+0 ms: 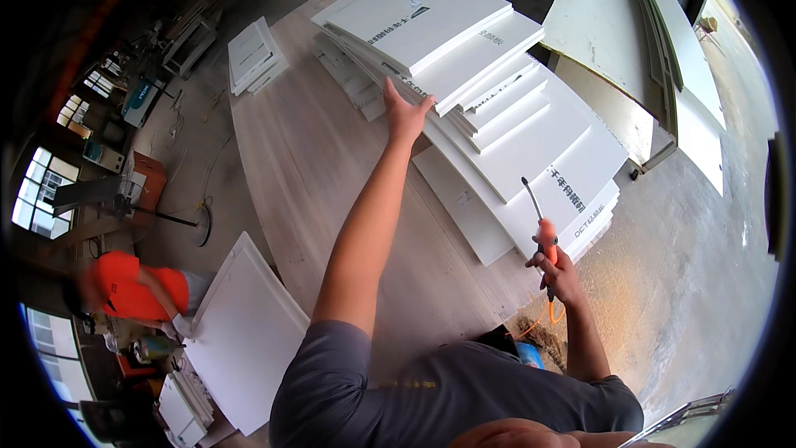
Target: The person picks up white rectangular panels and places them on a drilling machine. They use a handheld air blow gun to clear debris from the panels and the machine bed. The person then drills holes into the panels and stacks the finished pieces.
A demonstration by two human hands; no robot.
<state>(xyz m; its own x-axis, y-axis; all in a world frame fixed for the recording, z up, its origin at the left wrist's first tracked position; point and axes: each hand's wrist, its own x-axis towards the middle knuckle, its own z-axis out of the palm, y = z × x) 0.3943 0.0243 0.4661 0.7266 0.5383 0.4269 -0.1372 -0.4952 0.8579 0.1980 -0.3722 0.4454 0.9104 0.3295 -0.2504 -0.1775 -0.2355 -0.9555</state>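
Observation:
A stack of white panels (531, 133), fanned out like steps with dark print on some, lies on a wood-grain table. My left hand (406, 119) reaches out to the stack's near left edge, its thumb and fingers set around the rim of a white panel; the fingertips are partly hidden. My right hand (564, 279) is wrapped round the orange handle of an air blow gun (547, 236). The gun's thin dark nozzle points up over the lower panels, apart from them. An orange hose (551, 315) hangs from the handle.
The wood-grain table (290, 158) carries a small panel pile (253, 54) at its far left. A co-worker in orange (137, 286) handles a large white panel (245, 340) at lower left. More panels (605, 33) stand at far right. Sawdust (618, 294) covers the floor nearby.

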